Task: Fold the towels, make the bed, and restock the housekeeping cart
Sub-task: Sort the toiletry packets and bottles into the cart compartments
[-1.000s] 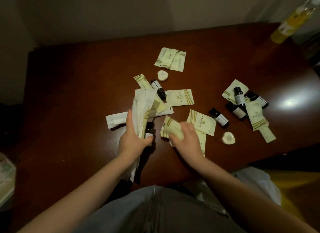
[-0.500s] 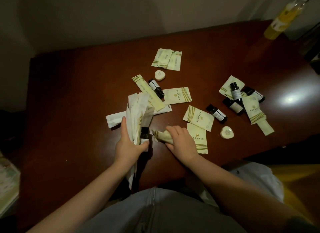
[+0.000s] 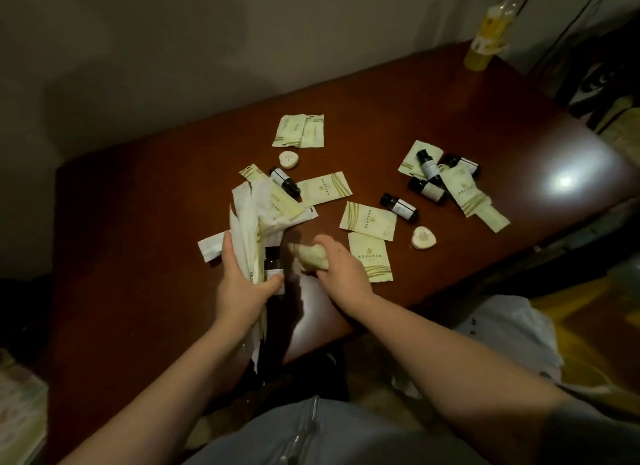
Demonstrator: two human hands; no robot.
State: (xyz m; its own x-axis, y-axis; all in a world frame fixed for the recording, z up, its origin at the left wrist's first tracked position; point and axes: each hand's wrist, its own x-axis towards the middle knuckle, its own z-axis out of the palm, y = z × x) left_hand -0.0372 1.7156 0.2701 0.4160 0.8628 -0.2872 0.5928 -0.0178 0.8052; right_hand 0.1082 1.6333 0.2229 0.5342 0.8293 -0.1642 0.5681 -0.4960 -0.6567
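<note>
**Right hand brings one more packet toward the bundle**

Your right hand (image 3: 343,274) has drawn in from the flat sachets toward your left hand. Its fingers are curled round a crumpled packet (image 3: 311,258), which is blurred by the motion.

At far left, a stack of printed paper (image 3: 17,405) sits low beside the worktop (image 3: 138,222). Your left hand (image 3: 242,284) grips a bundle of white packets (image 3: 249,229) held upright, and its thumb clamps a small dark bottle (image 3: 274,267) against them. One long white packet (image 3: 211,250) lies flat just behind that hand.

By my reading you are in the restocking part, gathering supplies, and most of it is left. Loose sachets (image 3: 367,220) lie across the middle, with a pair of sachets (image 3: 298,131) and round soaps (image 3: 423,237) still untouched. Further right is a cluster of bottles (image 3: 440,177) lying over more sachets. No cart, towels or bed are in view, so you cannot judge those steps from here.

A tall yellow bottle (image 3: 488,38) stands at the far right corner, well apart from the rest. A white bag (image 3: 512,343) sits below the worktop edge on your right.

Your left hand looks nearly full, so adding more may loosen the bundle. In the right-hand cluster, pulling out the sachets would likely roll the bottles lying on them.
</note>
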